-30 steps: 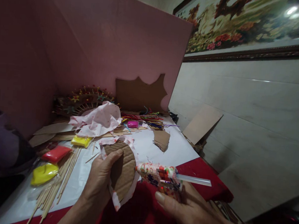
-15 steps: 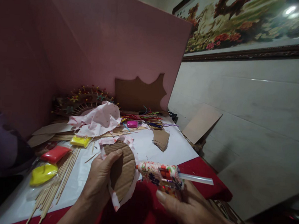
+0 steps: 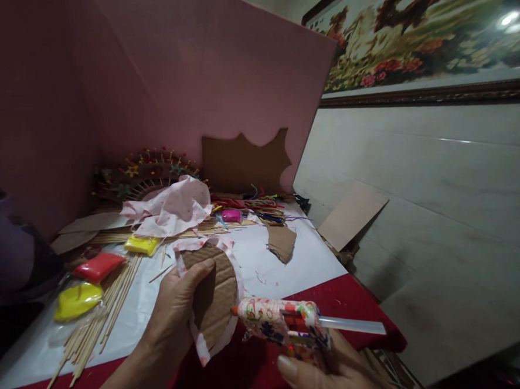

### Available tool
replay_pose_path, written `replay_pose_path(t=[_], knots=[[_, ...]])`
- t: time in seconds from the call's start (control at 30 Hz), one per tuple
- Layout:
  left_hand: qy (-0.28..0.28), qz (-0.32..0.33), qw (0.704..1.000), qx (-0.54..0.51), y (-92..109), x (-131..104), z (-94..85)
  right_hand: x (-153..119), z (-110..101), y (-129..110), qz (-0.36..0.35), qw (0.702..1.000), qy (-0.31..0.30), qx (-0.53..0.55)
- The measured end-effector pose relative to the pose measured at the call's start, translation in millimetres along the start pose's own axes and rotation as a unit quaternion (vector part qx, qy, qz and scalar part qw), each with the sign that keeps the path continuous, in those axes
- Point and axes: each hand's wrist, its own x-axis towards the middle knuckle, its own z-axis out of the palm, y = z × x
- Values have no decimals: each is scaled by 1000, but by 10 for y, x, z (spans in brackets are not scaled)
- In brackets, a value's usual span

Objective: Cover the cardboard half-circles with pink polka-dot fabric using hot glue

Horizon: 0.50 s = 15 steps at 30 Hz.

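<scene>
My left hand (image 3: 177, 307) grips a rounded piece of brown cardboard (image 3: 216, 291), thumb on its face and fingers hidden behind. White cloth with pink spots (image 3: 204, 352) folds around the cardboard's edge. In my right hand (image 3: 315, 374) is a hot glue gun (image 3: 278, 322) with a flowery pattern, a clear glue stick (image 3: 353, 324) poking out of its back. The gun's orange nozzle points left, at the right edge of the cardboard. Whether the tip touches cannot be made out.
Spotted cloth (image 3: 177, 207) lies crumpled behind, near wooden sticks (image 3: 116, 309). Yellow (image 3: 78, 302) and red (image 3: 100, 267) packets are at left. A cardboard scrap (image 3: 281, 244) rests on white paper (image 3: 313, 250). Jagged cardboard (image 3: 244, 164) leans against the pink panel (image 3: 206, 68).
The glue gun has moved slightly down and right, its nozzle now lower along the cardboard's right edge. My left hand and the cardboard have hardly moved.
</scene>
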Motion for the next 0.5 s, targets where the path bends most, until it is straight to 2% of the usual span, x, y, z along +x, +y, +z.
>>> replay_pose_path(t=[0.1, 0.17, 0.23, 0.27, 0.37, 0.5], knots=[[15, 4, 1000, 9, 5, 4, -1, 5, -28, 64, -21, 999, 32, 31], [18, -2, 1000, 15, 17, 0, 9, 85, -100, 182, -40, 994, 98, 26], [21, -1, 1000, 11, 34, -12, 24, 226, -218, 348, -34, 982, 181, -32], [23, -1, 1000, 9, 42, -20, 30, 311, -287, 440, -27, 972, 220, -81], [25, -3, 1000, 7, 60, -41, 40, 579, -481, 706, 7, 927, 274, -256], [21, 0, 1000, 0, 54, -43, 24, 888, -594, 979, 60, 854, 268, -442]])
